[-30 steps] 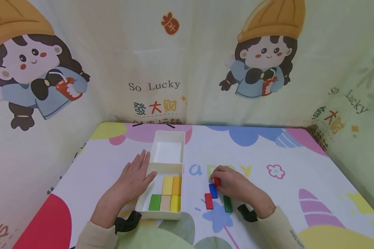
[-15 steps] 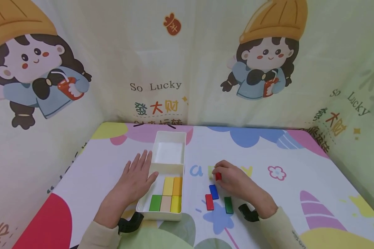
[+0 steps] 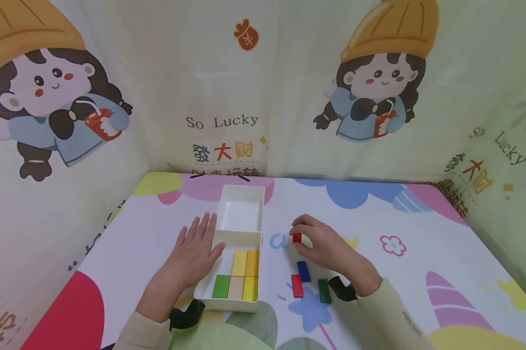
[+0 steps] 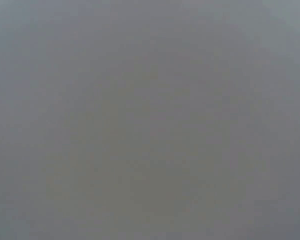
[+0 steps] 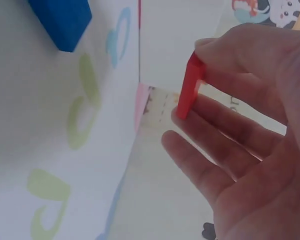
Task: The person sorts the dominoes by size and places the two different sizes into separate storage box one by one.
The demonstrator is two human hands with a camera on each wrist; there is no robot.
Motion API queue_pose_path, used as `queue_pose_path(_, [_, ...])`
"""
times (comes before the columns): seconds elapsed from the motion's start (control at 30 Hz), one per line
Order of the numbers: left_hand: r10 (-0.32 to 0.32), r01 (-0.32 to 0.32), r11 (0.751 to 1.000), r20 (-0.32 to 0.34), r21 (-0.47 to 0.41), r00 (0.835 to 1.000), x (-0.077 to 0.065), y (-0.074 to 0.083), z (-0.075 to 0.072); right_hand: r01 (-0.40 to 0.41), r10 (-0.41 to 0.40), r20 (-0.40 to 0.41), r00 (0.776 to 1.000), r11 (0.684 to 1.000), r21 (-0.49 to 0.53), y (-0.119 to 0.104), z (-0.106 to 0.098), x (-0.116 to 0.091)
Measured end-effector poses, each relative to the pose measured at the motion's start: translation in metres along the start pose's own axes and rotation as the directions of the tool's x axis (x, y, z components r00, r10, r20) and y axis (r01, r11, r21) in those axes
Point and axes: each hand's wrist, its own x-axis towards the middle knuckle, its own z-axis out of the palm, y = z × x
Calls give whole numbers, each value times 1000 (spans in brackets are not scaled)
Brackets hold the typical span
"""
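Note:
My right hand [image 3: 326, 243] pinches a small red block [image 3: 296, 237] between thumb and fingertips, over the table just right of the white box [image 3: 238, 233]. In the right wrist view the red block [image 5: 190, 87] stands on edge between the thumb and the fingers. Flat and straight-fingered, my left hand [image 3: 192, 253] lies along the left side of the box, its thumb over the near compartment. In that compartment lie a green block [image 3: 221, 286], a beige block [image 3: 235, 288], a yellow block [image 3: 250, 288], a pale yellow block [image 3: 239, 263] and an orange block [image 3: 253, 263].
On the patterned tablecloth [image 3: 355, 316], right of the box, lie a blue block [image 3: 304, 271], a second red block [image 3: 297, 286] and a dark green block [image 3: 324, 290]. Printed curtains [image 3: 298, 146] stand behind the table. Only blurred grey shows in the left wrist view.
My right hand has carried the red block away from beside the blue block, first up and then left toward the box. My left hand stays by the box; the head view has shifted slightly.

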Motion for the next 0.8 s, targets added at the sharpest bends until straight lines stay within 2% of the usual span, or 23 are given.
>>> queue_pose_path(0.23, [11,-11,1000,-11,-26,1000,-1,-1,-2,61,-62,-31,998,998,-30,-3,-8,11])
queue_pose_path(0.43, [9,-9,1000,-15,-28,1000,-1,-1,-1,67,-68,-13,998,997,-38,-6,-13,18])
queue_pose_path(0.63, [4,-4,999,-1,-37,1000,-2,-1,-1,31,-29,40,999,998,-48,-11,-19,25])
queue_pose_path(0.8, [3,-3,1000,-2,-27,1000,-1,0,1,84,-80,42,996,993,-87,-15,-23,35])
